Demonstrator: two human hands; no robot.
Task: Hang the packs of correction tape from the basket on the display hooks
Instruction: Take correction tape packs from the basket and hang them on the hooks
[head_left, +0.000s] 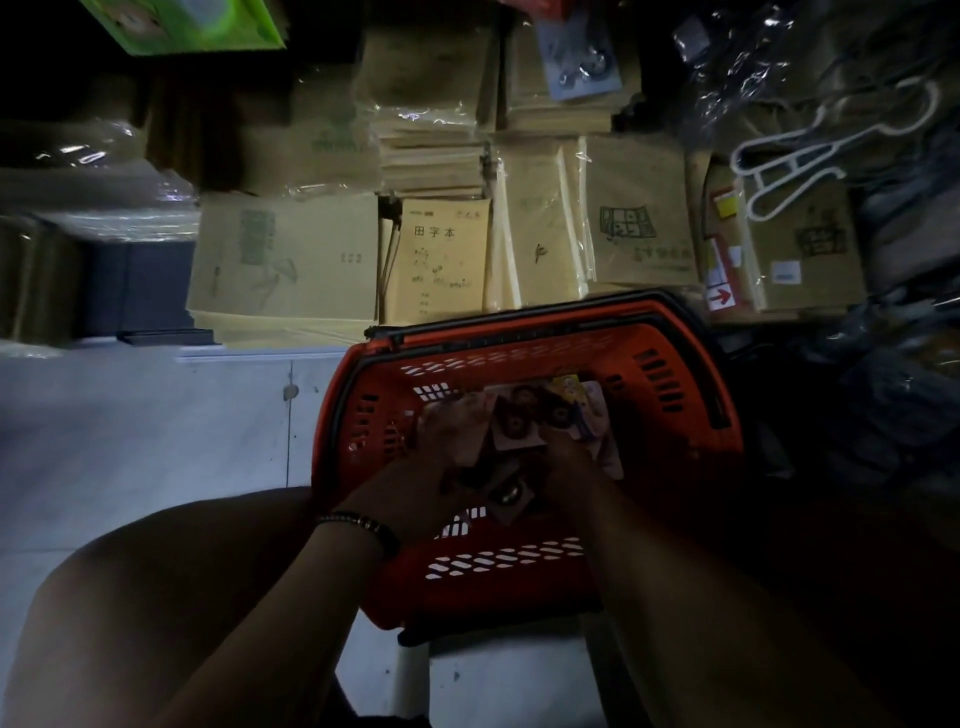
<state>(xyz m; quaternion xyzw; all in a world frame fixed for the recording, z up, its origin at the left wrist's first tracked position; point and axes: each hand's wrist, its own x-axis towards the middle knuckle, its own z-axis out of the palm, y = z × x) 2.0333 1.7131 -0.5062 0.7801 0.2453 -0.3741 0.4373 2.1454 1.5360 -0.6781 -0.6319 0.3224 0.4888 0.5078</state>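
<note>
A single wide-angle view comes from the person's head, tilted steeply down and forward. It looks from close range along both forearms into the red basket (519, 358) at frame centre, where the left hand (447, 436) and right hand (566, 467) meet over packs of correction tape (519, 431). Stacked notebooks (447, 260) fill the top, pale floor (156, 426) the left, and the corners fall dark.

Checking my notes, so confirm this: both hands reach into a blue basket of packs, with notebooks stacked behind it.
Not quite: the basket is red, not blue, as the head view shows. The rest holds: the left hand and right hand both reach into it among the packs, with notebooks stacked behind it.
</note>
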